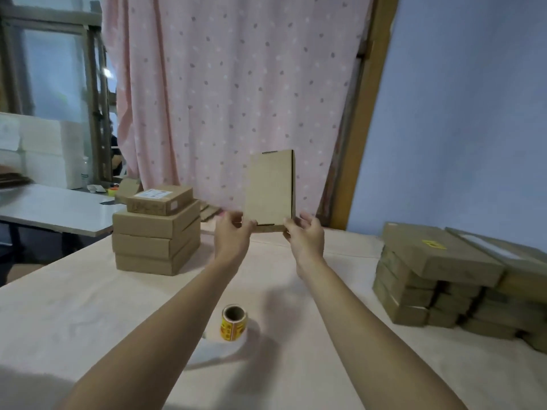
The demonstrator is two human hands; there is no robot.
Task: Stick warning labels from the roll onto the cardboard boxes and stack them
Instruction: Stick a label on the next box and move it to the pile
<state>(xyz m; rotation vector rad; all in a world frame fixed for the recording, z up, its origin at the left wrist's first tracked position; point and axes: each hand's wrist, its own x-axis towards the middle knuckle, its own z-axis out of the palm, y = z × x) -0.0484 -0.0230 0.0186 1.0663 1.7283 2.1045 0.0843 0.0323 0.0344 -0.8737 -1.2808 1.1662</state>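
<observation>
Left grip (pixel 233 230), right grip (pixel 305 233): upright box (pixel 270 187)

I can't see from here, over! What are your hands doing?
Hands: left hand and right hand both gripping cardboard box by bottom corners, upright. Untouched label roll on table. Nothing blocking.

Box (pixel 270 190) held upright over the far side of the table (pixel 88 306). The left hand (pixel 232 235) pinches its lower left corner and the right hand (pixel 305 235) grips its lower right. The roll (pixel 233 322) stands on end between the forearms. Left stack (pixel 155 235) and right stack (pixel 444 279) of boxes flank the hands, the right one topped by a yellow label. A curtain (pixel 231 84) hangs behind.
</observation>
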